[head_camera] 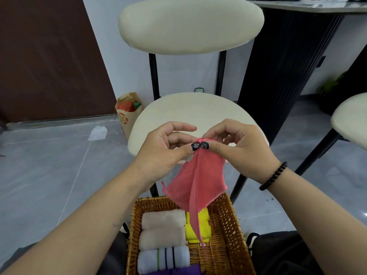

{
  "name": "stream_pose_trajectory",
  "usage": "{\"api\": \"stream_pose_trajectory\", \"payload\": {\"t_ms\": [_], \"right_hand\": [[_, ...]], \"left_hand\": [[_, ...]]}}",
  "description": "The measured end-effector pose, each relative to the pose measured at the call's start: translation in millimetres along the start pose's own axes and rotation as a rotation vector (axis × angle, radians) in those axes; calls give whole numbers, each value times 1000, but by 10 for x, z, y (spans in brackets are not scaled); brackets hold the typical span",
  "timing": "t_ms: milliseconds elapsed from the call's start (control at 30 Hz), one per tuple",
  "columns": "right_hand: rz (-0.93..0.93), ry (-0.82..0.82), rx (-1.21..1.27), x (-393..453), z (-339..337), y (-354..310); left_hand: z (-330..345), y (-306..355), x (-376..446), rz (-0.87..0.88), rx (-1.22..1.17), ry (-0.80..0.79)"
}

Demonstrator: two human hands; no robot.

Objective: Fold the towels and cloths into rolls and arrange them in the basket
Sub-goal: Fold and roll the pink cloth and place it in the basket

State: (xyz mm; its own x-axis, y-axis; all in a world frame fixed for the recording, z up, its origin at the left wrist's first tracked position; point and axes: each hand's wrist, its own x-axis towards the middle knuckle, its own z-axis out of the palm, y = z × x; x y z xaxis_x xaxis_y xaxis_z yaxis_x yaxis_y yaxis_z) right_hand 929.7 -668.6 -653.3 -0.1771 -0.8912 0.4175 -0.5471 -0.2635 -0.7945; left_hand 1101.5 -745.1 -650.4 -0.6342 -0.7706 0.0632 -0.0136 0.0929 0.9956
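A pink cloth (195, 181) hangs in the air above the wicker basket (224, 225). My left hand (164, 151) and my right hand (238, 147) pinch its top corner together, thumbs side by side. The cloth droops to a point over the basket. Inside the basket lie two beige rolled towels (162, 227), a white roll with coloured stripes (162, 259), a yellow roll (202, 229) and a purple cloth (178, 271) at the near edge. The basket's right half shows bare wicker.
A cream cushioned chair (190, 112) stands straight ahead, its seat just behind my hands. Another cream seat (351, 120) is at the right. A paper bag (127, 112) leans by the chair on the grey tiled floor. A dark cabinet (282, 66) stands behind.
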Motion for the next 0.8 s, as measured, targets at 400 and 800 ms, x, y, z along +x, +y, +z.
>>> {"api": "stream_pose_trajectory", "payload": {"t_ms": [400,800], "right_hand": [[-79,-20,-204,-10,-17,62],[-98,42,-173,-40,-70,69]], "left_hand": [[8,-76,11,33,37,27],[119,-326,-9,193,431,-5]]}}
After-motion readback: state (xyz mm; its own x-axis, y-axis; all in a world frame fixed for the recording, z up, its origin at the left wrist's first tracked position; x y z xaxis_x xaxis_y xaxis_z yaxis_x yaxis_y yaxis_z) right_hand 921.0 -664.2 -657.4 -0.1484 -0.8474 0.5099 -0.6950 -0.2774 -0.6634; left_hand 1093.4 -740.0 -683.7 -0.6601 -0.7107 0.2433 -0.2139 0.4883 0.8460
